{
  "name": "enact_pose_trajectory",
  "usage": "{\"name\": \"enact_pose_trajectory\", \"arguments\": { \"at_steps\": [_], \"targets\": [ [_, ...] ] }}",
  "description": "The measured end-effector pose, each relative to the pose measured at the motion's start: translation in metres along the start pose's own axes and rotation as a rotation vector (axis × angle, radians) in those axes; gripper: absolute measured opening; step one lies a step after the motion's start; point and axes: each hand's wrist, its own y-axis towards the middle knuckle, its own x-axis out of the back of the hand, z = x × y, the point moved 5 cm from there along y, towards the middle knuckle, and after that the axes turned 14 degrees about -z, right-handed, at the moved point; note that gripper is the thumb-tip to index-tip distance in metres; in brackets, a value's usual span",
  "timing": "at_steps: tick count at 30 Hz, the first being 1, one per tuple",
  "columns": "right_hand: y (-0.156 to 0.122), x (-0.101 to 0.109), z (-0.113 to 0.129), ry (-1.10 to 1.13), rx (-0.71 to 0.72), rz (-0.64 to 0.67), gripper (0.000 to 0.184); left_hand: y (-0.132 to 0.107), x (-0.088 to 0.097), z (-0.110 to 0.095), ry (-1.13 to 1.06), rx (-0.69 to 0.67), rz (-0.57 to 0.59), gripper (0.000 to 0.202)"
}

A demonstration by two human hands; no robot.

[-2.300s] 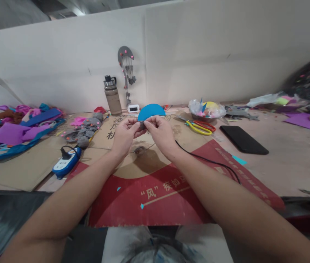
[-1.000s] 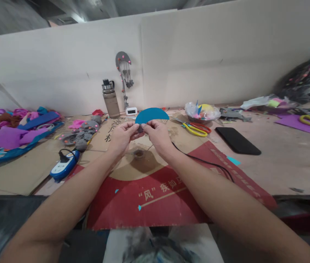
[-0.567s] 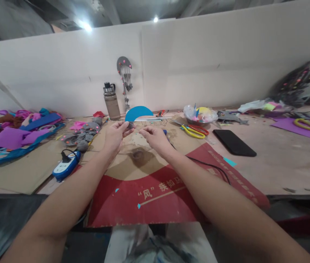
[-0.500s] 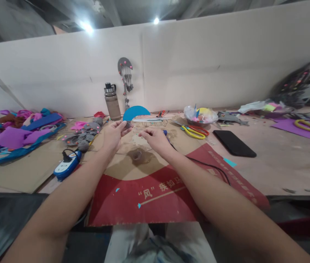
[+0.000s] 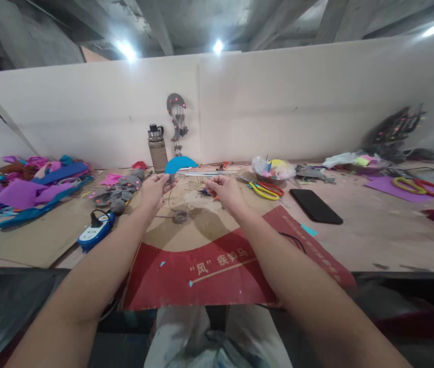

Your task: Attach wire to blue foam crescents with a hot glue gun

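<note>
My left hand [image 5: 154, 192] pinches a small grey piece [image 5: 169, 180], apparently felt, mostly covered by the fingers. From it a thin cord [image 5: 169, 198] hangs down to a small grey-brown coil of cord [image 5: 180, 217] lying on the cardboard. Slightly to the right, my right hand [image 5: 227, 191] is raised with thumb and forefinger pressed together; whatever is between them is too small to make out. Behind the left hand lies a blue arched piece [image 5: 180, 163].
Yellow-handled scissors [image 5: 265, 191] and a black phone [image 5: 315, 206] lie to the right. On the left are a blue-and-white power socket [image 5: 96, 232], grey felt pieces [image 5: 119, 190] and coloured scraps [image 5: 17, 191]. A bottle [image 5: 157, 149] stands at the back. Red-printed cardboard [image 5: 201, 286] lies in front.
The cord between the left hand and the coil now shows clearly. Both hands stay raised, with the right fingers now pinched more tightly. The view has tilted up slightly.
</note>
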Motion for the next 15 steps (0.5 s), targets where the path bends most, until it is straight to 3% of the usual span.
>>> {"name": "enact_pose_trajectory", "arguments": {
  "at_steps": [6,15],
  "targets": [
    [-0.005,-0.01,-0.008,0.436,-0.322,0.13,0.013,-0.005,-0.002,0.006,0.036,-0.001,0.044,0.01],
    [-0.009,-0.016,0.003,0.559,-0.392,0.213,0.011,-0.009,-0.004,0.007,0.12,0.037,0.032,0.006]
  ]
}}
